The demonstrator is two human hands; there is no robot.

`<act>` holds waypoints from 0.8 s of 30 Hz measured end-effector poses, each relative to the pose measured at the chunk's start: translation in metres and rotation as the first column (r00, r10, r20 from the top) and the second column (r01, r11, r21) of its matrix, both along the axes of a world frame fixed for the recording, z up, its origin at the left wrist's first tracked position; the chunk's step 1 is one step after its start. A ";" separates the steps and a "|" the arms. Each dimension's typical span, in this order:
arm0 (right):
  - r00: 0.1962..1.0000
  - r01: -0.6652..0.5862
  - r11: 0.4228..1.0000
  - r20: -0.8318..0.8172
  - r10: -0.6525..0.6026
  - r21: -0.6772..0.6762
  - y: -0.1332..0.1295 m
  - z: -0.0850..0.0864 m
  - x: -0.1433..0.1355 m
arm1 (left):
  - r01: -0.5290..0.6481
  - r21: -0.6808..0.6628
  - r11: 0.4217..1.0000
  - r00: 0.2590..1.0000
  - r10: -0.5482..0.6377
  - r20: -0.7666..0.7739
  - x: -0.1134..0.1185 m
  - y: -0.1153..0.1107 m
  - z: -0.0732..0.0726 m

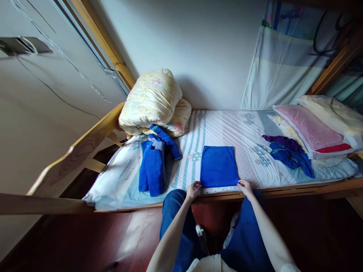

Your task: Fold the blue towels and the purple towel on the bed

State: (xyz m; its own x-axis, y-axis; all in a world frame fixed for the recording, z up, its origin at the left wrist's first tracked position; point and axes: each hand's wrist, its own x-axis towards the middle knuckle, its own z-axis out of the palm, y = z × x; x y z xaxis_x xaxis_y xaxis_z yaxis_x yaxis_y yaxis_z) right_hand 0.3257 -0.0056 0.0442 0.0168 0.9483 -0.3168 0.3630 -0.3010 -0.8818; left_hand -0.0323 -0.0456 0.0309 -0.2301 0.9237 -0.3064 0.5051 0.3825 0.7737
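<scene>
A blue cloth [219, 166], folded into a flat square, lies on the bed near its front edge. My left hand [193, 190] pinches its near left corner, and my right hand [245, 187] pinches the near right corner. The near edge runs straight between both hands. Whether the cloth is a garment I cannot tell. To the left lies a blue folded garment [153, 168] with a grey patch at its top. Beside that, a blue sleeve-like piece [167, 141] with thin light trim reaches up to the quilt.
A yellow floral quilt [153, 98] is bundled at the bed's left end. Crumpled blue clothing [290, 156] and a purple cloth [283, 141] lie at right, beside a pink pillow [310, 124]. A wooden rail [76, 151] bounds the left end; a curtain [261, 75] hangs behind.
</scene>
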 end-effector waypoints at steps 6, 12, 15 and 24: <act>1.000 0.004 0.999 -0.022 -0.005 -0.042 0.001 -0.009 0.004 | -0.008 -0.014 1.000 1.000 0.008 0.006 -0.003 0.005 0.005; 0.997 -0.074 0.991 0.023 0.077 -0.115 0.001 -0.001 0.016 | -0.038 -0.061 0.997 0.999 0.037 -0.017 -0.007 -0.008 0.006; 0.995 -0.091 0.986 0.015 0.094 -0.139 0.001 0.002 0.016 | -0.040 -0.089 0.995 0.999 0.040 -0.007 -0.004 -0.012 0.004; 0.991 -0.087 0.950 -0.127 0.050 -0.301 0.002 0.011 0.021 | 0.018 -0.215 0.976 1.000 -0.019 -0.002 -0.002 -0.009 0.016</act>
